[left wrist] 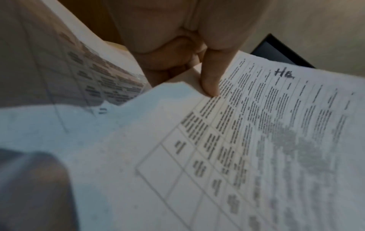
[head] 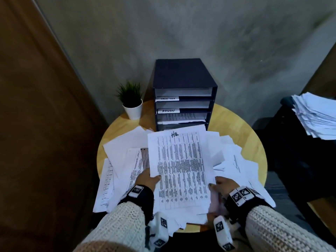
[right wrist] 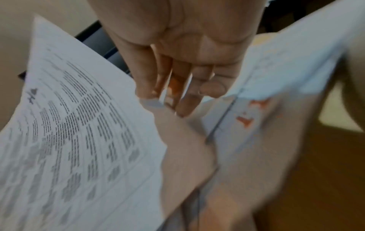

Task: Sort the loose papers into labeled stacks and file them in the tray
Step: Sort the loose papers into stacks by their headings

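Observation:
A stack of printed table sheets (head: 181,170) with "HR" handwritten at the top is held above a mess of loose papers (head: 123,151). My left hand (head: 154,177) grips its left edge, thumb (left wrist: 209,81) pressed on the top sheet (left wrist: 256,125) and the fingers hidden beneath. My right hand (head: 213,185) is at the stack's right edge, its straight fingers (right wrist: 183,100) touching beside and under the sheet (right wrist: 79,125). The dark tiered tray (head: 183,77) stands behind on the table, one slot labelled "ADMIN" (head: 168,110), with papers lying in several slots.
The round wooden table (head: 245,135) is largely covered in papers. A small potted plant (head: 131,100) sits left of the tray. Another paper pile (head: 316,117) lies on dark furniture at the right. A grey wall stands close behind and a brown panel at the left.

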